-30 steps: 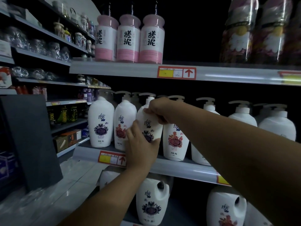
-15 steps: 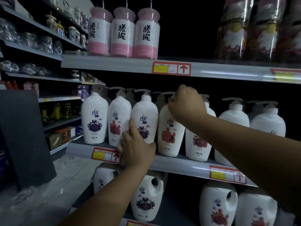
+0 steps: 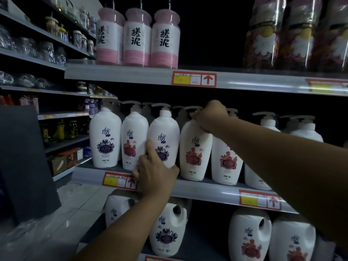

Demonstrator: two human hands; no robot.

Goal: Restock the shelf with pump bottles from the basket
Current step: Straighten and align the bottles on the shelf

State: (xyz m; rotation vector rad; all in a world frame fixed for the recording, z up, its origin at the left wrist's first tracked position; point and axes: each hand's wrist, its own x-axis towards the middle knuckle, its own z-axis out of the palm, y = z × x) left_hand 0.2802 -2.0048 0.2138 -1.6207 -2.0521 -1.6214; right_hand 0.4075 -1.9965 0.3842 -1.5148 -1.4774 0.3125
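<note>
White pump bottles stand in a row on the middle shelf (image 3: 207,191). My left hand (image 3: 152,172) grips the base of the third bottle (image 3: 163,132), which has a purple label and stands upright at the shelf's front edge. My right hand (image 3: 211,115) is curled round the pump neck of the fourth bottle (image 3: 195,147), which has a red label and stands right beside it. More pump bottles (image 3: 226,162) fill the row to the right, partly hidden by my right forearm. The basket is out of view.
Pink-capped jars (image 3: 137,38) stand on the shelf above, and wrapped bottles (image 3: 297,34) at its right. Large white handled jugs (image 3: 169,230) fill the shelf below. A dark panel (image 3: 24,157) stands at the left, before an aisle of other shelves.
My right hand left the purple-label bottle's pump and moved right to the red-label bottle's neck. The purple-label bottle now stands upright in the row. My left hand stays at its base.
</note>
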